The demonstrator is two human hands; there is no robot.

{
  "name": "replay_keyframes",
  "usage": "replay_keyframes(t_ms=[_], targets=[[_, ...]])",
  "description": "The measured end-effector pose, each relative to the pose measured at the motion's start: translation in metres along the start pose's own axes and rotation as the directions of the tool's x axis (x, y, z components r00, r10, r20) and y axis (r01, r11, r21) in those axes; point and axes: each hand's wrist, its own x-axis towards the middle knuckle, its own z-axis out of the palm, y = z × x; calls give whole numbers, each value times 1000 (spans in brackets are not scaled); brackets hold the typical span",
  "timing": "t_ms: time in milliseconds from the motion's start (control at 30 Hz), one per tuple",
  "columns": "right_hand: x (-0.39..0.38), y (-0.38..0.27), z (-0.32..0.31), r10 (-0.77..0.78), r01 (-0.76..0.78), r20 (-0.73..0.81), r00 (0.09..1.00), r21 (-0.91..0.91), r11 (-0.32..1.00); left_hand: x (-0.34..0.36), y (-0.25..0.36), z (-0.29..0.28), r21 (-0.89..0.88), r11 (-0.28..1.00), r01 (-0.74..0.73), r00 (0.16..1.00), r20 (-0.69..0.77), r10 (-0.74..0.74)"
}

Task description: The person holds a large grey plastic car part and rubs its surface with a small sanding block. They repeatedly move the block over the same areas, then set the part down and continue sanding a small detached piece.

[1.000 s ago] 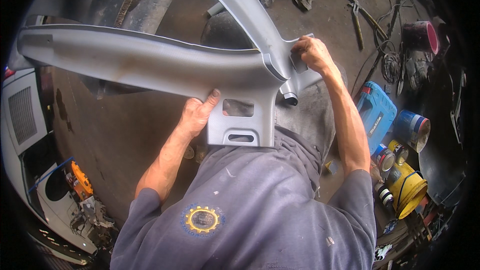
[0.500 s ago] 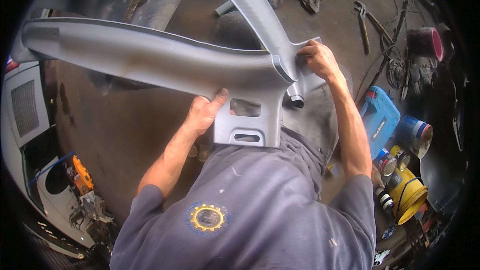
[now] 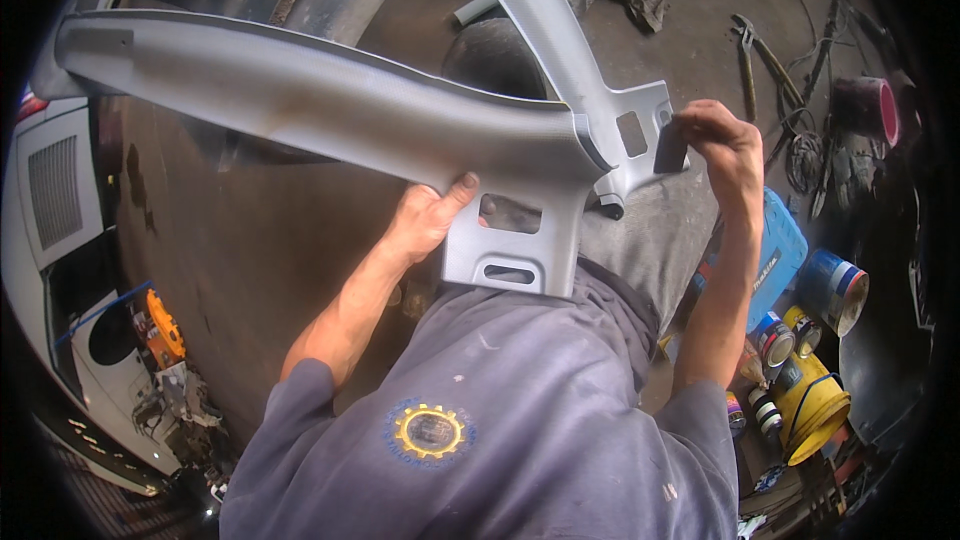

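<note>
A long grey plastic trim panel (image 3: 330, 105) lies across my lap, its wide end with two cut-out openings toward me. My left hand (image 3: 425, 222) grips its near edge, thumb on top beside the larger opening and fingers underneath. Just beyond and to the right is a second grey trim panel (image 3: 565, 30), its end with openings resting over my right leg. My right hand (image 3: 728, 150) pinches a small dark flat piece that looks like sandpaper (image 3: 671, 147), held over the right edge of that second panel.
Pliers (image 3: 748, 65) and cables lie on the floor at the far right. A blue tool case (image 3: 778, 255), paint cans (image 3: 835, 290) and a yellow bucket (image 3: 812, 410) stand close to my right arm. To the left is a white vehicle part (image 3: 60, 180) with a grille.
My right hand has moved right, off the second panel's end, uncovering its opening and showing the dark piece. My left hand keeps its hold; the whole view has shifted slightly.
</note>
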Motion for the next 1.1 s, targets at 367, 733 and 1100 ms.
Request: replay_keyframes(t_ms=[367,733,1100], targets=[[-9,-74,144,-245,545,620,746,-356,759,9,-6,-10,190,982,-24,1000,-13,27],[-32,-76,64,-193,326,393,899,-307,894,2,-2,-3,157,986,64,996,-66,-54],[-45,33,-21,384,-295,20,923,-605,740,9,-11,-6,107,992,-67,996,-47,72]])
